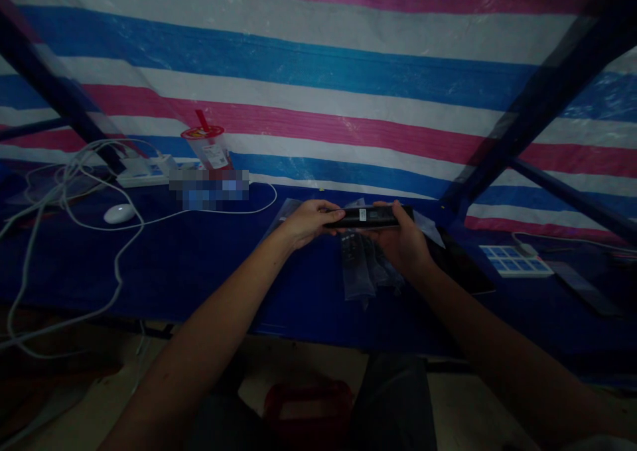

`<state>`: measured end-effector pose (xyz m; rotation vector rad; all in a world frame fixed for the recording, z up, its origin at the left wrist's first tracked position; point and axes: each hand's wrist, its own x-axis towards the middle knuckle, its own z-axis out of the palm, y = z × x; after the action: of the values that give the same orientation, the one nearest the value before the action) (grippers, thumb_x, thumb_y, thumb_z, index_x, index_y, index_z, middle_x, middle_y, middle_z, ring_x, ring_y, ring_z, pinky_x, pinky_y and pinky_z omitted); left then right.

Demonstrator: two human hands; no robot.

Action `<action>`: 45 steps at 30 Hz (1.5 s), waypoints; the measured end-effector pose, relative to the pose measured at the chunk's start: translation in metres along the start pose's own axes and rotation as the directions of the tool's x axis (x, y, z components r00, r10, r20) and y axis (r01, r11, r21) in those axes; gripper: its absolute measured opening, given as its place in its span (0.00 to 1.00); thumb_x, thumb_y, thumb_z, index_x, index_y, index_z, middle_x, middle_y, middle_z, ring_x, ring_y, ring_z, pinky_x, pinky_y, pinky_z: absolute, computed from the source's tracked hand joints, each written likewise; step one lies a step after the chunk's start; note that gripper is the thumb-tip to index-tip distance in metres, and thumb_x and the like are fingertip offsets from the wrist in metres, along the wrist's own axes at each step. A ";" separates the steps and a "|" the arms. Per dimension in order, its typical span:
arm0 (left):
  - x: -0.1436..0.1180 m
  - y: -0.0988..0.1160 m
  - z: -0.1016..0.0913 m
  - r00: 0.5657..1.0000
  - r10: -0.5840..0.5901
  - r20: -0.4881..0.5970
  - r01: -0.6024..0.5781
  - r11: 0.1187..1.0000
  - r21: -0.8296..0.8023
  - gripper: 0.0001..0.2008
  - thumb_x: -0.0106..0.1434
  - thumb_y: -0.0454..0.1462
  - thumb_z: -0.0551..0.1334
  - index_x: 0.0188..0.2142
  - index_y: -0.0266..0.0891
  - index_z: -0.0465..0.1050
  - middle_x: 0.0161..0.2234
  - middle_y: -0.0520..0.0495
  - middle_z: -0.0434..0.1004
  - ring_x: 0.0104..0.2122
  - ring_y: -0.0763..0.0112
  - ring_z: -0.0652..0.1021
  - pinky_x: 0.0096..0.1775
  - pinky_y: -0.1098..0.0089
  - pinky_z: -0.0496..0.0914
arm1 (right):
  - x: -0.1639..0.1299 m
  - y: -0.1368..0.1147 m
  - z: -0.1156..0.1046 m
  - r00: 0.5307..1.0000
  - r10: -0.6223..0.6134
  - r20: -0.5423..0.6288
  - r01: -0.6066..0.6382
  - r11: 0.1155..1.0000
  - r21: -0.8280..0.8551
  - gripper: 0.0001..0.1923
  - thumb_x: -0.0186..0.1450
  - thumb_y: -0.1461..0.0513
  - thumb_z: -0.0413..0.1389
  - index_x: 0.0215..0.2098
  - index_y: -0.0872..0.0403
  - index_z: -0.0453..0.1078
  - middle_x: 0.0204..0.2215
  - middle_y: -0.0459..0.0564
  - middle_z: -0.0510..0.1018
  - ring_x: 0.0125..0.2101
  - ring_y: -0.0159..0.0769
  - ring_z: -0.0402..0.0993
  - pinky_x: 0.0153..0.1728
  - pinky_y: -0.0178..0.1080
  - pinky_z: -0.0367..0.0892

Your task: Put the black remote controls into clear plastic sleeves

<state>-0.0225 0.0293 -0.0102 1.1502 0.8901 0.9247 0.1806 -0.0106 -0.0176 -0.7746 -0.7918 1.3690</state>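
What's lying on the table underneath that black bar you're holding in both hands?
Under the black bar, held by the left hand and right hand, lie clear plastic bags on the blue table. Dark shapes show inside them, but the hands cover the upper parts.

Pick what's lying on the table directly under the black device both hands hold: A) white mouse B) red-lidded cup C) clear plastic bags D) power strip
C: the black device is held by the left hand and right hand above clear plastic bags; the white mouse and cup sit far off to the left.
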 end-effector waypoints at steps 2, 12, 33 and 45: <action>0.000 0.002 -0.003 0.999 -0.029 0.015 0.028 0.999 0.028 0.05 0.61 0.35 0.69 0.35 0.35 0.76 0.28 0.40 0.80 0.27 0.68 0.79 0.31 0.65 0.71 | 0.000 0.000 -0.001 1.000 0.020 0.000 -0.020 1.000 0.012 0.18 0.64 0.44 0.60 0.34 0.49 0.75 0.34 0.50 0.81 0.43 0.47 0.80 0.47 0.55 0.77; 0.001 0.013 -0.015 0.978 -0.016 -0.206 0.035 0.995 0.092 0.04 0.57 0.32 0.65 0.35 0.37 0.76 0.25 0.44 0.76 0.20 0.70 0.74 0.23 0.69 0.61 | 0.010 -0.005 -0.011 0.997 0.056 -0.052 -0.052 0.996 0.076 0.19 0.69 0.44 0.51 0.34 0.48 0.73 0.33 0.49 0.83 0.42 0.47 0.80 0.46 0.54 0.77; 0.010 0.017 -0.049 0.515 0.359 -0.778 -0.284 0.928 0.241 0.05 0.48 0.36 0.59 0.22 0.38 0.73 0.24 0.48 0.70 0.24 0.70 0.70 0.21 0.72 0.59 | 0.010 -0.012 -0.014 0.994 0.109 -0.005 -0.106 0.979 0.175 0.14 0.68 0.52 0.51 0.36 0.51 0.74 0.46 0.56 0.83 0.50 0.48 0.80 0.51 0.50 0.75; 0.009 0.014 -0.031 0.683 0.189 -0.705 -0.271 0.962 -0.005 0.05 0.46 0.35 0.60 0.24 0.35 0.71 0.24 0.48 0.69 0.21 0.73 0.69 0.17 0.75 0.55 | 0.007 -0.006 -0.009 0.998 0.053 0.043 -0.055 0.996 0.063 0.08 0.67 0.57 0.55 0.35 0.50 0.74 0.43 0.54 0.84 0.46 0.46 0.82 0.45 0.46 0.79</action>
<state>-0.0499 0.0504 -0.0027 0.8098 1.2977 1.6692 0.1913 -0.0042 -0.0172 -0.7244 -0.7599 1.4559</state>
